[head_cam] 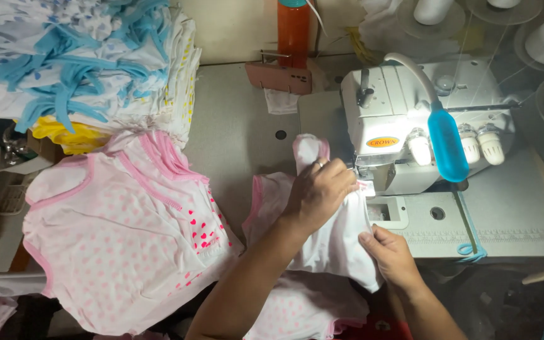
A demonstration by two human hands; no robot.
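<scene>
Left hand (319, 189) presses flat on the soft, limp white garment (332, 242) at the overlock machine (410, 132), right hand (388, 252) fingers pinching its edge, best held near the seam

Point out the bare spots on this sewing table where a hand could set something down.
Free: the grey table between the stacked garments and the sewing machine, and the machine bed right of the blue lamp. Crowded: the pink-trimmed pile at left, and the needle area where left hand and right hand hold white fabric.
</scene>
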